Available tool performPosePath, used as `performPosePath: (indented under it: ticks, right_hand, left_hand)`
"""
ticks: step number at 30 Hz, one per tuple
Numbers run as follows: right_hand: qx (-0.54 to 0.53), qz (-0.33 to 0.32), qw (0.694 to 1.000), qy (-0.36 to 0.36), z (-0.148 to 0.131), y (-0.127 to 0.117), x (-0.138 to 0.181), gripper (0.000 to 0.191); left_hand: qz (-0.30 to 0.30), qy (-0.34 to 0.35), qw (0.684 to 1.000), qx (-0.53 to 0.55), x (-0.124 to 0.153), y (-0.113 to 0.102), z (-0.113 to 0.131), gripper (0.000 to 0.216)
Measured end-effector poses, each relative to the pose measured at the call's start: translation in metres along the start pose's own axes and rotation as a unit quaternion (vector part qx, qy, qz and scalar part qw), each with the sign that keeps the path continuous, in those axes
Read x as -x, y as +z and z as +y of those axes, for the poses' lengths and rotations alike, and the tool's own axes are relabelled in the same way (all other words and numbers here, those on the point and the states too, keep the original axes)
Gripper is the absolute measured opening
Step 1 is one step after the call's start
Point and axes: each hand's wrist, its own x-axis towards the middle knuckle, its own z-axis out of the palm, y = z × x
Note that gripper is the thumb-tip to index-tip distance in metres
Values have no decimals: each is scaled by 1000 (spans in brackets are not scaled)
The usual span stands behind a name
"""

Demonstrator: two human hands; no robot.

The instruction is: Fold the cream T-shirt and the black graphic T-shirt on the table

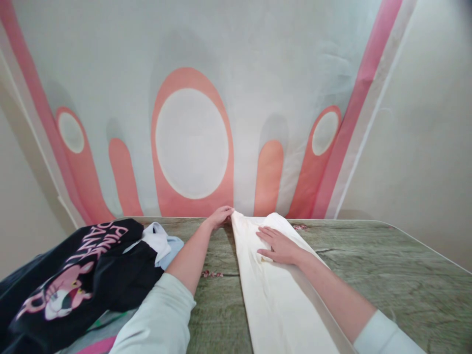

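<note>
A cream-white garment (275, 300) lies lengthwise on the table, long and narrow like folded trousers; its exact kind is unclear. My left hand (220, 217) pinches its far left corner close to the table's back edge, lifting that corner slightly. Spread on top of the cloth, my right hand (278, 246) rests palm down with its fingers apart. A small brownish mark shows on the fabric just below the right fingers. The near end of the garment runs out of view at the bottom.
To the left lies a pile of clothes, with a black printed top (121, 275) uppermost and a white and light blue piece (162, 243) beside it. Under everything is a wood-patterned table (387, 275). A wall with a pink-and-white printed backdrop (191, 206) rises behind its back edge.
</note>
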Motion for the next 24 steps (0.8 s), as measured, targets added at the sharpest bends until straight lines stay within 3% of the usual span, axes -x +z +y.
performPosePath:
  ticks: [8, 17, 21, 24]
  right_hand:
    - [1, 9, 1000, -6, 0, 1, 2, 68]
    - [-17, 28, 999, -2, 4, 5, 1, 65]
    - [-38, 57, 998, 3, 5, 7, -2, 61]
    - [-70, 92, 993, 7, 9, 7, -5, 45]
  left_hand:
    - [10, 12, 974, -224, 6, 7, 9, 8]
    - [125, -41, 907, -399, 41, 27, 40, 26]
    - [81, -16, 900, -427, 69, 51, 50, 29]
    - [39, 0, 900, -435, 86, 69, 52, 31]
